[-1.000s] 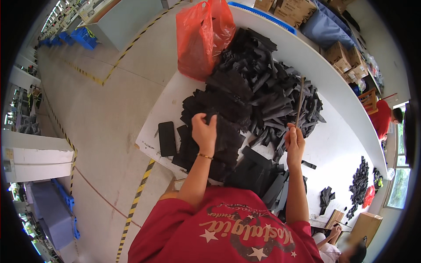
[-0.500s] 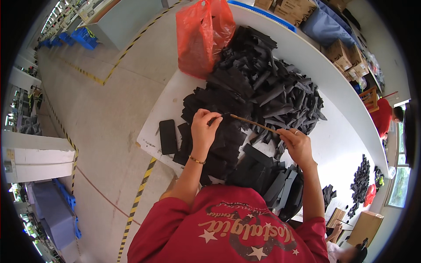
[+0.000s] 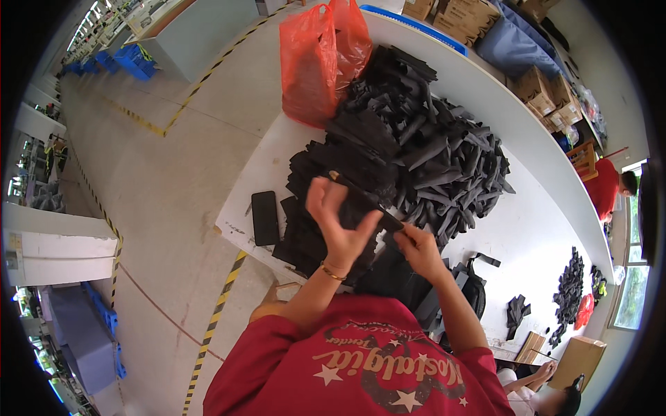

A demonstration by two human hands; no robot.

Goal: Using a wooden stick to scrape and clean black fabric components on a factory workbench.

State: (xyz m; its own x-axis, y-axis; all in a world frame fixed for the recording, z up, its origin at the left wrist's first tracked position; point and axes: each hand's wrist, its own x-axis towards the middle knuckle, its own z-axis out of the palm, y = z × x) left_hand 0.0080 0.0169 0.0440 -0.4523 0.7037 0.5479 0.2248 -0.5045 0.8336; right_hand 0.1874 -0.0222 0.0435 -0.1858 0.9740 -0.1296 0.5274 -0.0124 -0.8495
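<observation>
A narrow black fabric piece (image 3: pixel 383 218) slants between my hands over the table. My right hand (image 3: pixel 419 251) pinches its lower right end. At the piece's far left end shows a light brown tip (image 3: pixel 334 175), seemingly of the thin stick; the rest of the stick is hidden. My left hand (image 3: pixel 341 225) is beside the piece, thumb spread away from the fingers, somewhat blurred. Whether its fingertips touch the fabric I cannot tell. Under and beyond both hands lie stacked black fabric pieces (image 3: pixel 316 163) and a large loose heap of them (image 3: pixel 451 149).
A black phone (image 3: pixel 265 218) lies near the white table's (image 3: pixel 239 201) left edge. A red plastic bag (image 3: pixel 305 76) stands at the far left corner. A black strapped item (image 3: pixel 475 288) is right of my right arm. Other people (image 3: pixel 602 187) are at the right.
The thin stick, bare between my hands before, is now mostly covered by black fabric. My right hand has moved left and nearer me; my left hand has spread its fingers.
</observation>
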